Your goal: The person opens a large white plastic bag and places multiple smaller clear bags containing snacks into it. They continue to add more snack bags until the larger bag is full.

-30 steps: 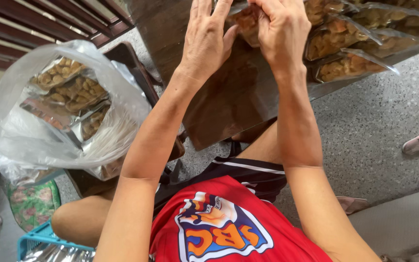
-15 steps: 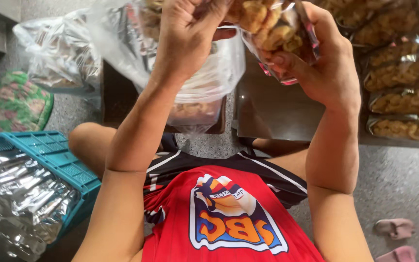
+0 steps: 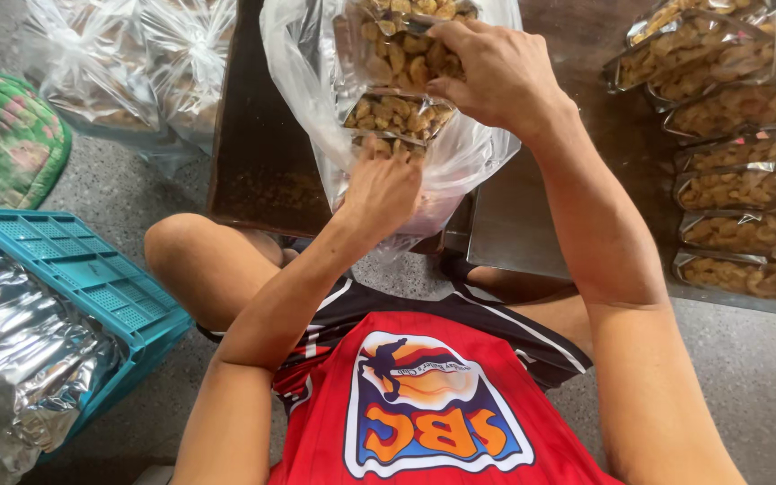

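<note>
A large clear plastic bag [image 3: 473, 157] stands open on the low dark table [image 3: 262, 153] in front of me, with several packets of brown fried snacks inside. My right hand [image 3: 487, 76] grips one snack packet [image 3: 397, 49] at the bag's mouth, partly inside it. My left hand [image 3: 383, 184] holds the near edge of the plastic bag, fingers curled on the film just below another snack packet [image 3: 397, 117].
Several sealed snack packets [image 3: 738, 189] lie in a row on the right of the table. Two tied plastic bags of packets [image 3: 127, 63] sit at the top left. A blue crate [image 3: 83, 287] with silver foil bags [image 3: 20, 359] is at the left, a floral cushion [image 3: 6, 144] beyond it.
The view has swung left and down. My right hand has brought the snack packet from in front of me into the mouth of the plastic bag; my left hand has dropped to the bag's near edge.
</note>
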